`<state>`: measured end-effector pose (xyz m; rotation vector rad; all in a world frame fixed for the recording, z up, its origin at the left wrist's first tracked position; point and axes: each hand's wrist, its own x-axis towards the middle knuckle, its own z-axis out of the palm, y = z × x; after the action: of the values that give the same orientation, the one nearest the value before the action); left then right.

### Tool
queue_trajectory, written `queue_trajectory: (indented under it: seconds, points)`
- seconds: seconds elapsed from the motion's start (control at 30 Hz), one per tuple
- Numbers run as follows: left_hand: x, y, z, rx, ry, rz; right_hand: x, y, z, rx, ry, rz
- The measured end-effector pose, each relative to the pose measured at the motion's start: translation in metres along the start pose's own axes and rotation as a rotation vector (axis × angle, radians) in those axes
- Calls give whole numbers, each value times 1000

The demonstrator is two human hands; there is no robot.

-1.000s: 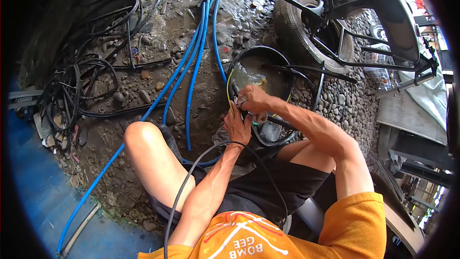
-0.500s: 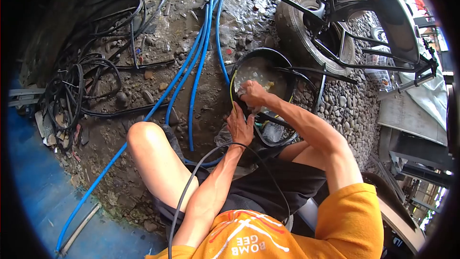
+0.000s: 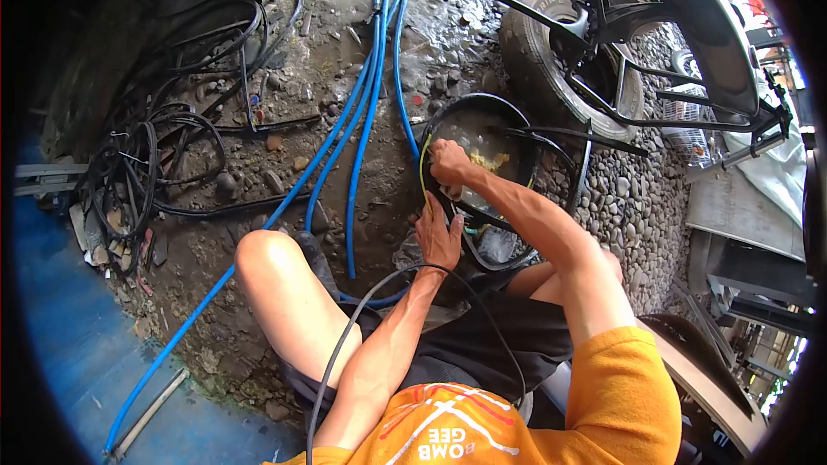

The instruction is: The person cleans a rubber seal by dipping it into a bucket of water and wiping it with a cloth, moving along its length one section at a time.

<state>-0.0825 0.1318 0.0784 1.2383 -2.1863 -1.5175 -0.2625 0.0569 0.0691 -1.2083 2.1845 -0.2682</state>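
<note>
A round black basin point(image 3: 495, 102) with murky water and yellowish bits in it stands on the ground ahead of my knees. My right hand point(image 3: 451, 162) is closed at the basin's near-left side, fingers curled on something small that its back hides. Just below it, my left hand point(image 3: 439, 237) grips a black band with a yellow-green edge point(image 3: 424, 174), its thumb apart from its fingers. The band runs along the basin's left side. A thin black tube point(image 3: 379, 282) arches over my left wrist. A clear plastic piece point(image 3: 496, 245) lies below the basin.
Blue hoses point(image 3: 366, 120) run across the muddy ground on the left. Tangled black hoses point(image 3: 146, 164) lie farther left. A tyre point(image 3: 538, 60) and a black metal frame point(image 3: 637, 13) stand at upper right, on pebbles point(image 3: 629, 207).
My right hand has shifted slightly up along the basin's left side, and more of the yellowish bits show. My left hand stays at the band. The whole view has moved a little.
</note>
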Motion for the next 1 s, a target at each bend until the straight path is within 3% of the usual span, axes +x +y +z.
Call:
queue_trajectory:
  seconds: [0.13,0.23,0.37,0.4,0.53,0.67,0.8,0.93,1.0]
  points:
    - [1,-2,2,6,3,3,14,-5,6,171,105,220]
    - [3,-3,2,-8,-2,11,23,8,25,132,201,183]
    - [2,-2,3,8,5,7,22,11,18,155,137,286]
    - [2,-3,3,4,8,6,19,16,14,156,10,277]
    - [3,-11,10,8,43,42,-1,20,-2,-100,-148,-108]
    - [1,-12,8,41,37,41,-37,-5,-44,-19,-404,-154]
    - [5,-14,10,-15,60,103,-55,-7,-30,-14,-151,-72]
    - [3,-9,8,-114,55,62,-29,-9,-13,1,-95,116]
    - [5,-8,9,-158,63,50,-20,2,-3,16,-26,56]
